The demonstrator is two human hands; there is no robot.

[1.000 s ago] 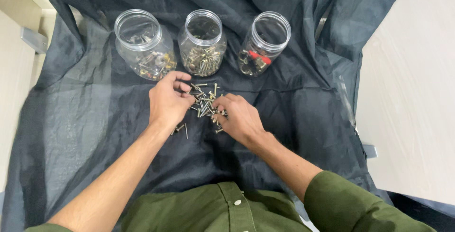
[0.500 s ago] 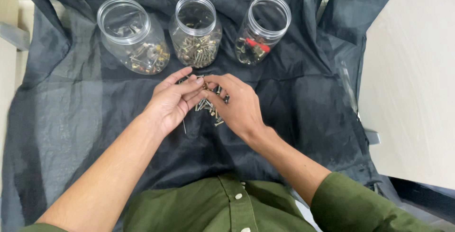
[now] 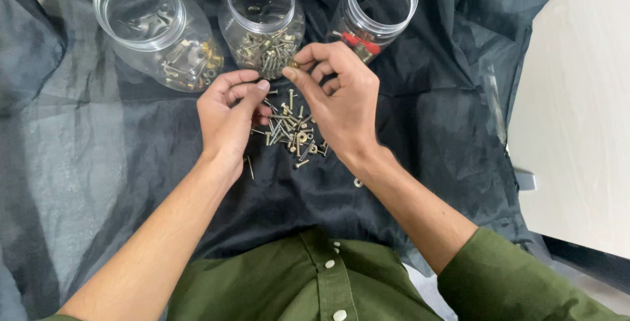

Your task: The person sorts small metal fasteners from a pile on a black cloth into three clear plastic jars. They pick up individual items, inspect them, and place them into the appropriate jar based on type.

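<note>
Both hands hover over a small pile of screws (image 3: 292, 134) on a dark cloth (image 3: 420, 130). The left hand (image 3: 230, 121) is loosely curled, thumb and fingers bent inward with only a narrow gap between them; whether it holds a screw I cannot tell. The right hand (image 3: 338, 101) pinches a small brass-coloured piece between thumb and forefinger, just in front of the middle jar, its other fingers folded.

Compared with half a second ago, the two hands have drawn apart: they were then closed together over the pile, hiding most of it, and now the screws show between them. The right hand has lifted away from the body, toward the jars, while the left has slid to its own side of the pile. The view has also moved in closer.

Beyond the fingertips three clear plastic jars lie tilted with open mouths facing up. The left jar (image 3: 154, 29), beyond the left hand, holds a thin layer of mixed brass and silver hardware. The middle jar (image 3: 262, 19), just beyond both hands, holds a fuller heap of brass-coloured screws. The right jar (image 3: 377, 9), beyond the right hand, holds a few pieces, some of them red.

Nearer the body, a single screw (image 3: 250, 167) lies by the left wrist, and an olive-green shirt (image 3: 308, 281) fills the bottom of the view. A pale tabletop (image 3: 584, 111) shows well out past the right hand.
</note>
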